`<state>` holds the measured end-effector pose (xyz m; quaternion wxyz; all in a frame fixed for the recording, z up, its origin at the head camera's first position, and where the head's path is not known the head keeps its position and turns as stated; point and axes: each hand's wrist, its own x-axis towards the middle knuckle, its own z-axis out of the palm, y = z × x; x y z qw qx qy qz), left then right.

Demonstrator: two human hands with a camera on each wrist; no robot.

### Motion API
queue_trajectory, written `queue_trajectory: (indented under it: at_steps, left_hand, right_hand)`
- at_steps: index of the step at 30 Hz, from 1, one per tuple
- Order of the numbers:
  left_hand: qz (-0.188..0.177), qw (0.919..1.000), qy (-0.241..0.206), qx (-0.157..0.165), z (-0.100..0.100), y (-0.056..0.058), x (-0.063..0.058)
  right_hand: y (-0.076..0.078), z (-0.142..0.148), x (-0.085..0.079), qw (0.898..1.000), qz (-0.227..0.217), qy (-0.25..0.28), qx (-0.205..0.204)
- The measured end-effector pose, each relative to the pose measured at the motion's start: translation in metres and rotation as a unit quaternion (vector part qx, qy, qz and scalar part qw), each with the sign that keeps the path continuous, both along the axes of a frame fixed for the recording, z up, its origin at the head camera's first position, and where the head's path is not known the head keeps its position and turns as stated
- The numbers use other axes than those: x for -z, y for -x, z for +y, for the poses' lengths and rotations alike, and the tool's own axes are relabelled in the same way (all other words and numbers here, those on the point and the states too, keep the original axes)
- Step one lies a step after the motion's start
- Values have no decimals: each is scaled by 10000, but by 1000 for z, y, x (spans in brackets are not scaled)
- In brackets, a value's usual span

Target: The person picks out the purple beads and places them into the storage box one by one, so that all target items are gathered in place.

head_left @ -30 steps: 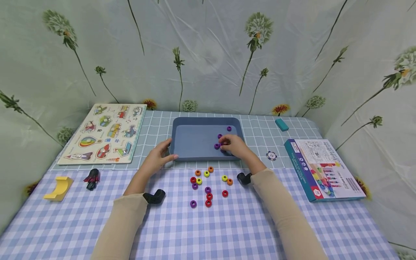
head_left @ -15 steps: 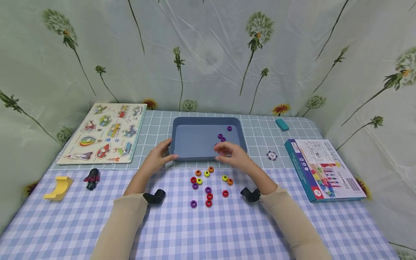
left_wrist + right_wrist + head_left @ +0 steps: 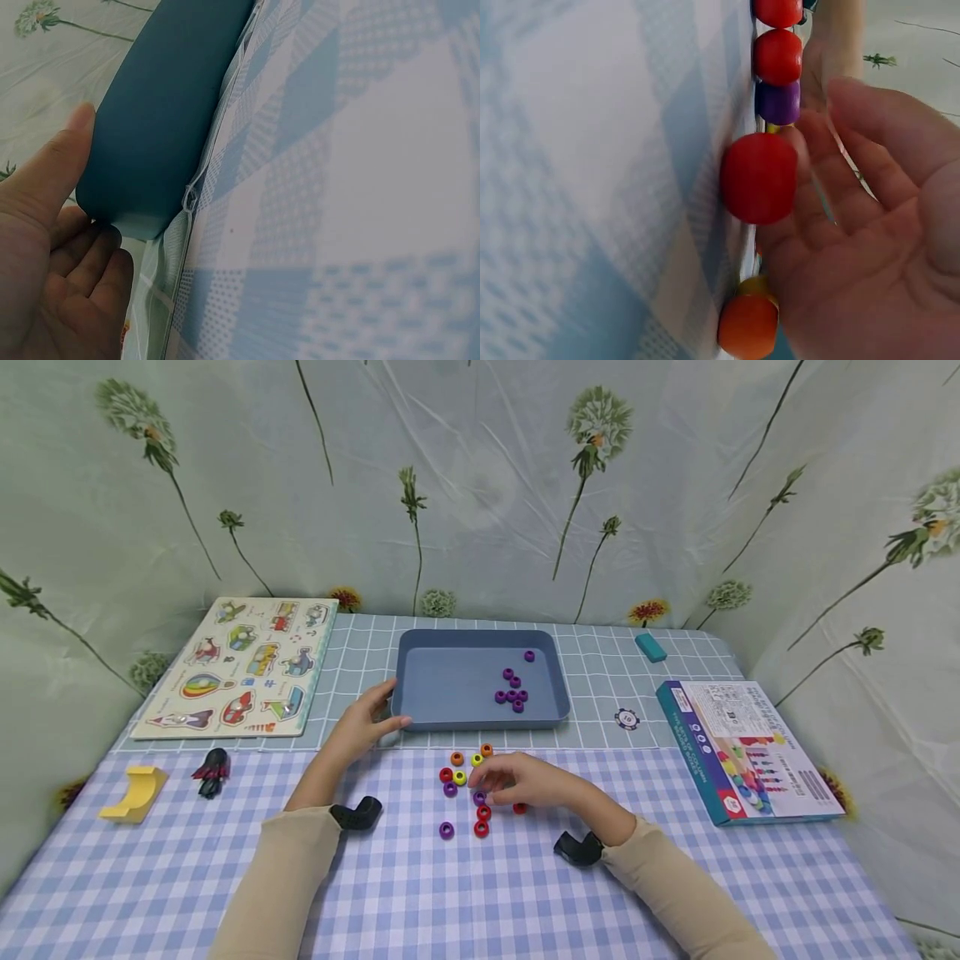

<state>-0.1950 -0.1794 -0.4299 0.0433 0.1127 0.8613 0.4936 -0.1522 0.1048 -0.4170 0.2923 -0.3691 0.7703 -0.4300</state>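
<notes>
A blue-grey tray [image 3: 450,726] stands at the back, with several purple beads [image 3: 512,696] in its right half. My left hand [image 3: 358,722] holds the tray's near left corner, its thumb against the dark wall [image 3: 161,105] and its fingers around the side. Over the loose beads on the checked cloth is my right hand [image 3: 528,779], thumb and fingers apart around a purple bead [image 3: 478,798]. From the right wrist, a red bead [image 3: 759,178] shows close in front of the palm, with the purple bead [image 3: 780,103] beyond, near the fingertips. Two red beads [image 3: 482,821] lie just nearer.
Orange, yellow and red beads [image 3: 446,774] lie left of the right hand, and another purple bead [image 3: 446,831] sits nearer. A puzzle board [image 3: 247,668] lies at left, above a yellow block [image 3: 137,795] and a dark figure [image 3: 213,772]. At right are a box [image 3: 750,752], poker chip [image 3: 627,719] and teal block [image 3: 650,647].
My right hand has let go of a purple bead in the tray, left the tray, and moved toward me to the loose beads. My left hand has stayed at the tray's corner.
</notes>
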Motion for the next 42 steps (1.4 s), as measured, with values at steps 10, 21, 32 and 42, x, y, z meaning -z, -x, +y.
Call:
queue_trajectory:
  at_steps: [10, 21, 32, 42]
  left_hand:
    - [7, 10000, -22, -17, 1, 1, 0]
    - [-39, 9999, -109, 17, 2, -2, -1]
    - [61, 9999, -99, 15, 0, 1, 1]
    - [80, 9999, -83, 18, 0, 1, 1]
  right_hand:
    - [0, -4, 0, 9950, 783, -563, -267]
    - [7, -3, -21, 9937, 874, 177, 682]
    - [64, 4, -34, 9546, 684, 1286, 2599]
    - [108, 8, -3, 9450, 771, -8, 3180]
